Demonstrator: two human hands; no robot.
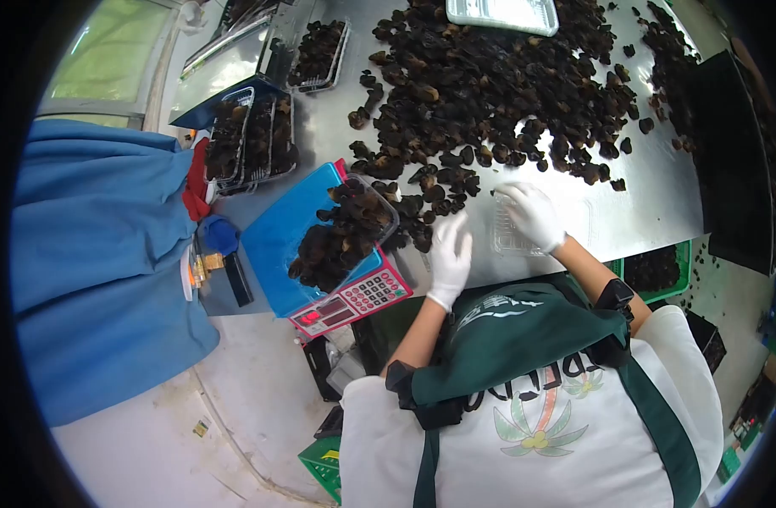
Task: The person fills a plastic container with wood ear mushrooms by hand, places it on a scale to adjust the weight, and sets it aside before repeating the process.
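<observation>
My left hand point(450, 261), in a white glove, has its fingers stretched out beside loose wood ear mushrooms point(413, 222) on the metal table. My right hand point(532, 217), gloved the same way, hovers with fingers extended over a clear plastic tray point(579, 222) near the table's front edge. To the left, a scale point(274, 245) with a blue platform and a pink keypad bears a clear tray point(386, 207) heaped with dark mushrooms point(330, 241). Beyond my hands spreads a big pile of wood ear mushrooms point(490, 80).
Filled clear trays point(251, 144) stand at the left, with another filled tray point(320, 55) behind. A clear tray point(502, 15) rests on the pile. A black bin point(731, 161) stands at the right. A green crate point(684, 267) sits below the table, and a blue cloth point(108, 254) hangs left.
</observation>
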